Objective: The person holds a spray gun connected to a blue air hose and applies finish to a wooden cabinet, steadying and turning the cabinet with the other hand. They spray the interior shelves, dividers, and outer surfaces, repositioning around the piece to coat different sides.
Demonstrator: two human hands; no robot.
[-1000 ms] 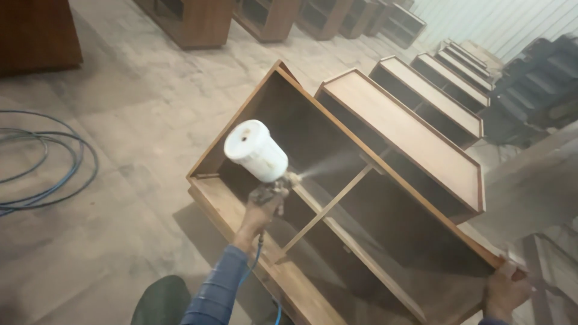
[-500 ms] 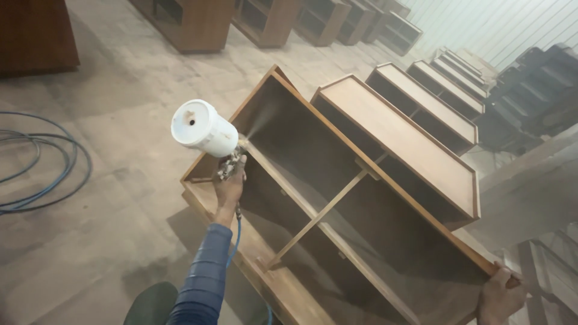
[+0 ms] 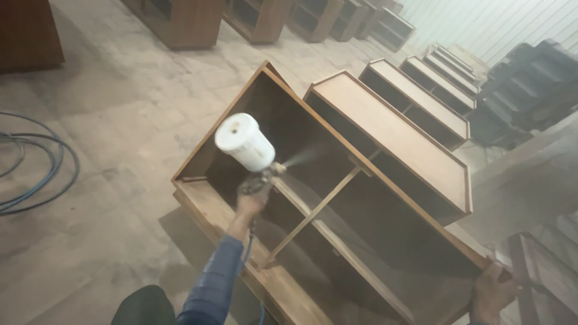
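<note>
The left hand (image 3: 250, 204) has its fingers clamped on a spray gun (image 3: 253, 157) misting into the wooden cabinet (image 3: 361, 241); the right hand (image 3: 490, 295) grips its corner.

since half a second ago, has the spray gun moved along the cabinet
Yes. The spray gun in the left hand has moved from the cabinet's near left corner toward its middle divider. The right hand grips the far corner.
</note>
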